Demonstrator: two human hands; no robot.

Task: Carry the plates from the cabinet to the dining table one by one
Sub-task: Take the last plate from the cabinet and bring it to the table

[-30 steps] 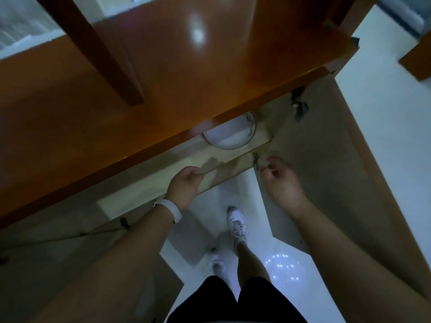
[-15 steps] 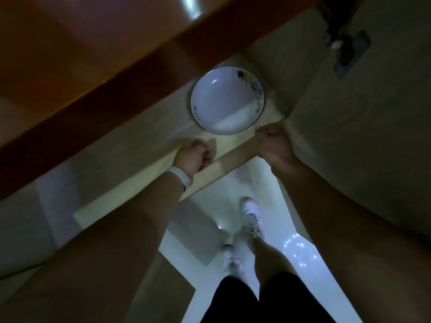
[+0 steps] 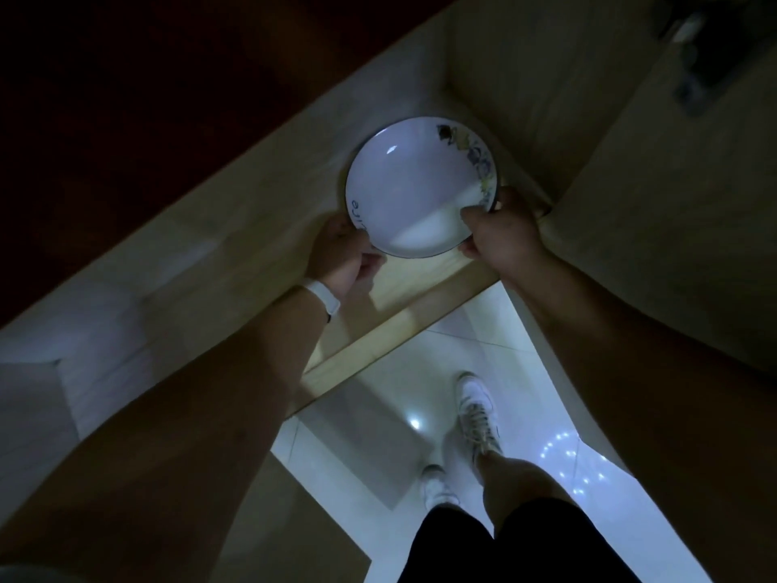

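Cabinet shelf (image 3: 252,229); plate (image 3: 412,187), lettering illegible

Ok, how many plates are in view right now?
1. The white plate sits on the cabinet shelf near its right corner, its near rim gripped by the left hand and the right hand. More could be hidden beneath it or in the dark.

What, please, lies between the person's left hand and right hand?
In the head view, the white plate: left hand and right hand grip its opposite rims.
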